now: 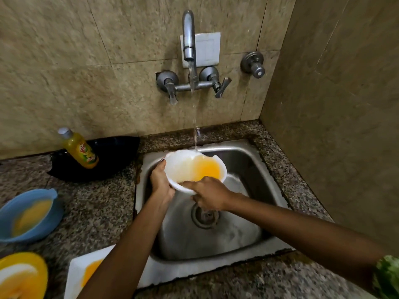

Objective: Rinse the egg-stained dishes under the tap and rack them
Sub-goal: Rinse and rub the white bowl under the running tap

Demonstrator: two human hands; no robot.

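I hold the round white bowl (pixel 190 167), pooled with yellow egg, over the back left part of the square stainless steel sink (pixel 244 160), tipped a little toward me. My left hand (pixel 160 182) grips its left rim, thumb curled over the edge and fingers hidden underneath. My right hand (pixel 210 194) pinches the near rim, forefinger stretched along the lip and the other fingers curled below. A thin stream of water (pixel 195 126) falls from the curved metal wall tap (pixel 189 37) and strikes the bowl's far rim.

On the speckled granite counter (pixel 97 210), along its left edge, sits a pale blue plastic bowl (pixel 30 214) with egg in it, and at the front left corner a yellow plate (pixel 21 275) smeared with egg. A white square plate (pixel 77 275), also egg-stained, lies at the sink's front left corner, partly under my left forearm. Against the back wall, left of the sink, a yellow bottle of dish liquid (pixel 79 148) leans on a dark, glossy dish (pixel 108 156). Something green (pixel 388 275) shows at the counter's front right edge; I cannot tell what it is
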